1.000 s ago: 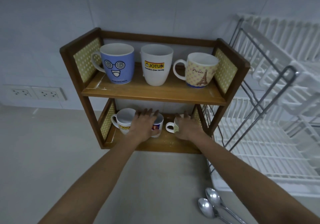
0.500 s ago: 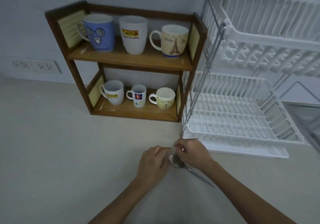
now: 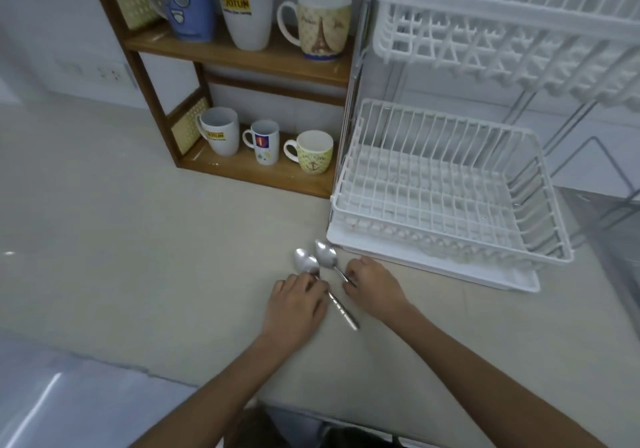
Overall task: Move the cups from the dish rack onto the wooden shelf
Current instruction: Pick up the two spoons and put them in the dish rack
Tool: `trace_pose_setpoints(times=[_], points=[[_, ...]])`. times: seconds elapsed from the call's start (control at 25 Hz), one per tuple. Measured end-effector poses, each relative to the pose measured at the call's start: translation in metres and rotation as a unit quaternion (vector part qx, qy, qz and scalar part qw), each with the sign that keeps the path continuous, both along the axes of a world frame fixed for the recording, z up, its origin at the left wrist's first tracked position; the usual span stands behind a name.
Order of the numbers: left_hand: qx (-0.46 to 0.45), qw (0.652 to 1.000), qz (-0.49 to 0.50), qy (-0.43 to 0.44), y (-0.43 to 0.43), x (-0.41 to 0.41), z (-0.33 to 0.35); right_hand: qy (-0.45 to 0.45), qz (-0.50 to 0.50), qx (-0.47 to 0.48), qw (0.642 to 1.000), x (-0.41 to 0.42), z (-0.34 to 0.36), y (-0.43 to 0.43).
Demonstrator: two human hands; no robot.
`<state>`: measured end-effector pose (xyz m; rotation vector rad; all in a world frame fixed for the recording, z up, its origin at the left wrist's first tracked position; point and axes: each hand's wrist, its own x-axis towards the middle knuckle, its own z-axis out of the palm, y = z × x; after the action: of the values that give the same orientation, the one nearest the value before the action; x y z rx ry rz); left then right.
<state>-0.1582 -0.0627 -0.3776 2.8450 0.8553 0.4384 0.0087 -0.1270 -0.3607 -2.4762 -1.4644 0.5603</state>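
Nearest the camera, two bare forearms are stretched forward over the pale worktop [image 3: 138,239], and both hands are lowered onto a pair of metal spoons lying side by side. The left hand [image 3: 294,305] is laid over the handle of the left spoon [image 3: 306,263], its fingers [image 3: 304,283] curled down and seemingly pinching the neck just behind the bowl, though the exact hold is hidden beneath the knuckles. The right hand [image 3: 375,285] is set on the handle of the right spoon [image 3: 326,255], its fingers [image 3: 351,274] bent and closed around the thin shaft. Just beyond the spoons, the white dish rack [image 3: 450,184] is seen with both its tiers bare — no cup is left in it. Further back and to the left, the wooden shelf [image 3: 242,59] is filled: three small cups are lined up on the lower board, among them a yellow-patterned cup [image 3: 315,153] at the right end, and three larger mugs are stood on the upper board, the blue one [image 3: 183,4] leftmost. The moving of the cups is therefore judged complete. Little risk to the cups is seen from here; the likelier slip lies with the spoons — smooth metal gripped at a narrow shaft could be dropped or skidded across the worktop — and, should they be carried towards the shelf, a closely packed cup could be knocked by a passing hand.
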Motion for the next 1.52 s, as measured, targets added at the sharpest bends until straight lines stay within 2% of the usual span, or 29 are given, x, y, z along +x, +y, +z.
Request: trace_pose_setpoints(times=[0.24, 0.32, 0.4, 0.56, 0.68, 0.76, 0.84, 0.92, 1.0, 1.16, 1.32, 1.52], points=[[-0.050, 0.983, 0.159, 0.078, -0.004, -0.006, 0.007, 0.084, 0.002, -0.059, 0.995, 0.004, 0.014, 0.009], [-0.173, 0.960, 0.217, 0.042, 0.004, -0.007, 0.006, 0.132, 0.014, -0.050, 0.990, 0.004, 0.019, 0.009], [-0.306, 0.919, 0.249, -0.009, 0.010, -0.009, 0.012, 0.162, 0.032, -0.030, 0.986, 0.004, 0.028, 0.005], [-0.523, 0.840, 0.139, -0.049, 0.023, -0.009, 0.048, 0.272, 0.021, 0.019, 0.962, 0.020, 0.063, -0.002], [-0.614, 0.782, 0.058, -0.093, 0.032, 0.005, 0.090, 0.336, -0.019, 0.114, 0.935, 0.056, 0.099, -0.003], [-0.634, 0.765, 0.004, -0.108, 0.034, 0.030, 0.114, 0.356, -0.072, 0.183, 0.913, 0.085, 0.115, -0.003], [-0.629, 0.760, -0.005, -0.165, 0.037, 0.067, 0.132, 0.344, -0.127, 0.231, 0.901, 0.114, 0.120, 0.002], [-0.616, 0.757, 0.032, -0.217, 0.044, 0.109, 0.142, 0.317, -0.174, 0.249, 0.898, 0.136, 0.114, 0.013], [-0.611, 0.752, 0.085, -0.233, 0.052, 0.147, 0.142, 0.293, -0.213, 0.245, 0.900, 0.151, 0.101, 0.025], [-0.562, 0.784, 0.161, -0.209, 0.067, 0.199, 0.117, 0.277, -0.245, 0.224, 0.902, 0.166, 0.070, 0.044], [-0.555, 0.780, 0.223, -0.185, 0.075, 0.219, 0.089, 0.261, -0.251, 0.212, 0.908, 0.177, 0.055, 0.054], [-0.554, 0.788, 0.231, -0.138, 0.080, 0.227, 0.080, 0.164, -0.184, 0.169, 0.954, 0.179, 0.044, 0.058]])
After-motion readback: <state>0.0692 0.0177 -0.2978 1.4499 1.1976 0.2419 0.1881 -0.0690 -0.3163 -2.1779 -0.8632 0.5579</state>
